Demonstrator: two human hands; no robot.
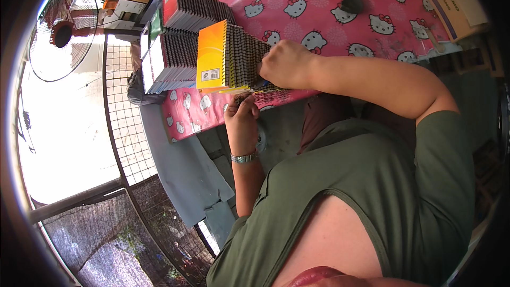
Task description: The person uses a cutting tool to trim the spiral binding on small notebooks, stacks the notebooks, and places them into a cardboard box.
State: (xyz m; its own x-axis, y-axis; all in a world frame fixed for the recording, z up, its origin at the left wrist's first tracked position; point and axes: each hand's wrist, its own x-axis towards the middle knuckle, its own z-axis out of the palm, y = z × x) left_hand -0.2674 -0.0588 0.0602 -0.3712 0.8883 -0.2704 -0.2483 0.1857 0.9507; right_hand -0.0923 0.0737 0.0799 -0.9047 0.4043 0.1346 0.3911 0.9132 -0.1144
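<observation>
A row of small spiral notebooks [210,56] stands near the table's front edge, its end cover yellow-orange and its dark coils facing right. My right hand [284,65] is closed against the right end of this row; its fingertips are hidden, and I cannot make out what they grip. Below the yellow cover, at the table edge, my left hand [242,114] is closed with curled fingers. Something small and dark shows at its fingertips, too unclear to name. More dark coils lie low between the two hands.
Behind and left stand stacks of spiral notebooks with red covers [171,6] and white covers [154,66]. A pink patterned cloth [329,29] covers the table, with a dark grey object [351,1] on it. A cardboard box [443,0] sits far right; a fan [62,34] stands left.
</observation>
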